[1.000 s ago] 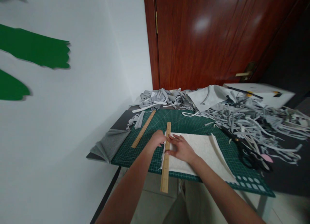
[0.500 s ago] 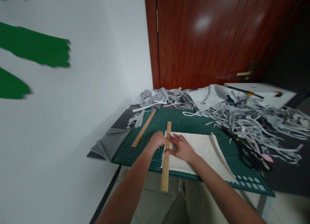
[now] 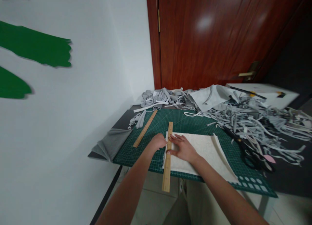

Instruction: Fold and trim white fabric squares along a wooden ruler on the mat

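Steadying, it seemed, as the spread right hand (image 3: 183,149) pressed the wooden ruler (image 3: 166,176) along the white cloth's (image 3: 203,150) left edge, the curled left hand (image 3: 158,141) beside it, its hold unclear, and the next move called for even pressure.

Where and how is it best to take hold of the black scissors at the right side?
I would take the black scissors by the handle loops, coming from the person's side, slightly from the right. The loops face the person, while the blades point away and left, beside the tangled fabric strips, so this end looks easier to reach.
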Available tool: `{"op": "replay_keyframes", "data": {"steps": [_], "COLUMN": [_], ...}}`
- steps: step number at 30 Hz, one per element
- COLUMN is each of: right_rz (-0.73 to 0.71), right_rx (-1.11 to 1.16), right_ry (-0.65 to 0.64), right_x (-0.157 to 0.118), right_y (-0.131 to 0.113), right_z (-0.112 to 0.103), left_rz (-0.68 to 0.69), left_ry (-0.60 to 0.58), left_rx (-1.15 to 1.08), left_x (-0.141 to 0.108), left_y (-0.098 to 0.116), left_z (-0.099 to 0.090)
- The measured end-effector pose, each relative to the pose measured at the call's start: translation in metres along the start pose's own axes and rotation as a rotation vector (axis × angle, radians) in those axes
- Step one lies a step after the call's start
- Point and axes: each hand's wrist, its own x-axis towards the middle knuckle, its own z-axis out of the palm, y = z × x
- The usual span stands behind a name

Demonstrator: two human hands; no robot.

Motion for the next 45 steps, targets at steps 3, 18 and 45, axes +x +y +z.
{"op": "replay_keyframes", "data": {"steps": [3, 18, 45], "right_rz": [0.003, -0.002, 0.000], "right_rx": [0.000, -0.005, -0.033], "right_ry": [-0.008, 0.001, 0.007], "right_x": [0.000, 0.001, 0.000], "right_y": [0.000, 0.000, 0.000], "right_z": [-0.001, 0.000, 0.001], "left_rz": [0.010, 0.076, 0.123], "left_ry": [0.024, 0.129, 0.130], "left_rx": [0.012, 0.132, 0.257], "left_x": [-0.002, -0.020, -0.094], "left_y": [-0.001, -0.012, -0.032], "left_z": [0.002, 0.018, 0.036]}}
